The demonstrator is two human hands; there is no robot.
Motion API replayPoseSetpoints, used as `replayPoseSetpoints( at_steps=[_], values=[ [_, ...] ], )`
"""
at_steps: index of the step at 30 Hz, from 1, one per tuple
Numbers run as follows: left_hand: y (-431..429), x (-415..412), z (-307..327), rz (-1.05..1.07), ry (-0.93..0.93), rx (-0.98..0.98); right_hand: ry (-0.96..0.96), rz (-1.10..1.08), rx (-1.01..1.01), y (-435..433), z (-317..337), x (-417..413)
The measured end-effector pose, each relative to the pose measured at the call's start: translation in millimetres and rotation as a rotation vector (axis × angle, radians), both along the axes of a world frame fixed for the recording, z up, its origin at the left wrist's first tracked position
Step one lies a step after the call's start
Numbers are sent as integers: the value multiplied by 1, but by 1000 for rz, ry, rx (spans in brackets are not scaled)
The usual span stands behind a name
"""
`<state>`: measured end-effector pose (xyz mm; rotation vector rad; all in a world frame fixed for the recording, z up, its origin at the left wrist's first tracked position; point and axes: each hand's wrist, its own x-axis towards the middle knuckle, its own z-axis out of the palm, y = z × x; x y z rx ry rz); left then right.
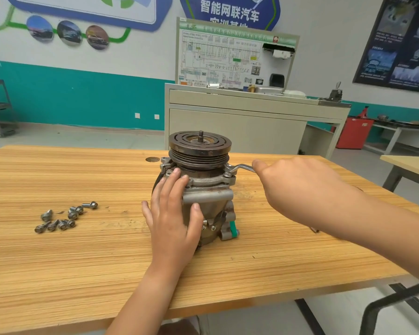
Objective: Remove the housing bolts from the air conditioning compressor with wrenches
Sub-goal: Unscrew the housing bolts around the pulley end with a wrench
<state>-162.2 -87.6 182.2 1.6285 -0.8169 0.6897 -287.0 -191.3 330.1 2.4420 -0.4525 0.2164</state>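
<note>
Gripping wrench (pixel 240 167), mostly hidden in right hand (pixel 298 187) | left hand (pixel 169 218) presses compressor (pixel 209 197)

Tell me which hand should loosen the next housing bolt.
Right. The right hand grips the wrench, whose head sits on a bolt of the compressor; the left hand lies flat against its body, likely steadying it.

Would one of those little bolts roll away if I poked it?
Probably a little: the bolts have round shanks and lie on their sides on the flat table. Their wide heads would likely make them curve, not run straight. They look metal, so probably stiff.
</note>
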Motion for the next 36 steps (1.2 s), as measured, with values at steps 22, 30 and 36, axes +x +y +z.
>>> replayPoseSetpoints(
  at_steps=[22, 30, 36],
  values=[
    [1, 0, 0, -8, -1, 14, 317, 68, -240, -42, 15, 18],
    [2, 2, -1, 0, 4, 30, 110, 304, -185, -77, -8, 80],
    [2, 2, -1, -13, 3, 22, -256, 386, 90, -85, -20, 71]
  ],
)
